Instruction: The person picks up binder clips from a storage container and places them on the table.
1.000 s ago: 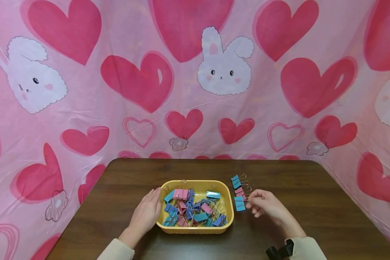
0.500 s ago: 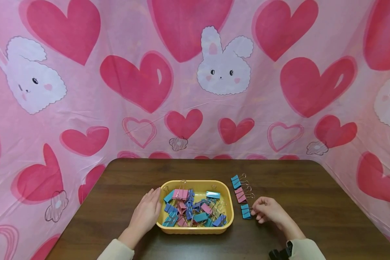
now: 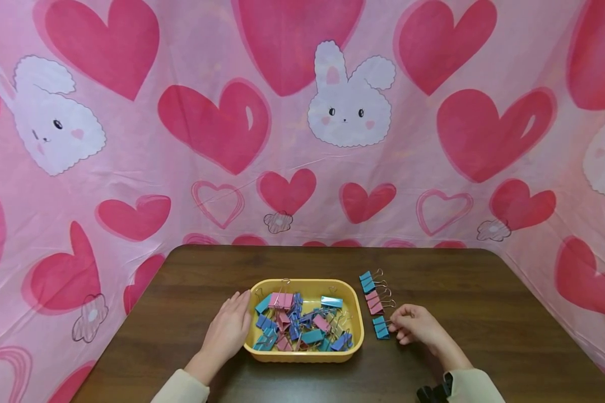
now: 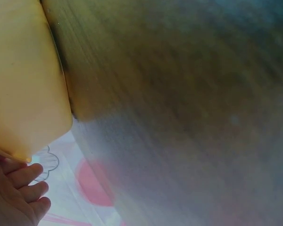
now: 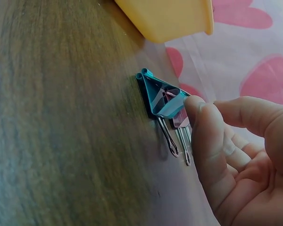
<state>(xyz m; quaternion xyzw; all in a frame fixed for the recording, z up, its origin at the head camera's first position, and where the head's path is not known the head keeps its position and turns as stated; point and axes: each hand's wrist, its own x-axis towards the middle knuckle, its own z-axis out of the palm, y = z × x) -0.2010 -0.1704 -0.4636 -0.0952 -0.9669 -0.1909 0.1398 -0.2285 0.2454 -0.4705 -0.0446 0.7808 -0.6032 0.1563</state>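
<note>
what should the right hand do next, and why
The right hand should probably release the blue clip that it pinches: that clip seems to rest on the table already, next to the pink clip there and roughly in line with it.

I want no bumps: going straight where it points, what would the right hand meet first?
Past the blue clip it pinches, the right hand would likely meet the yellow tray; height is unclear.
</note>
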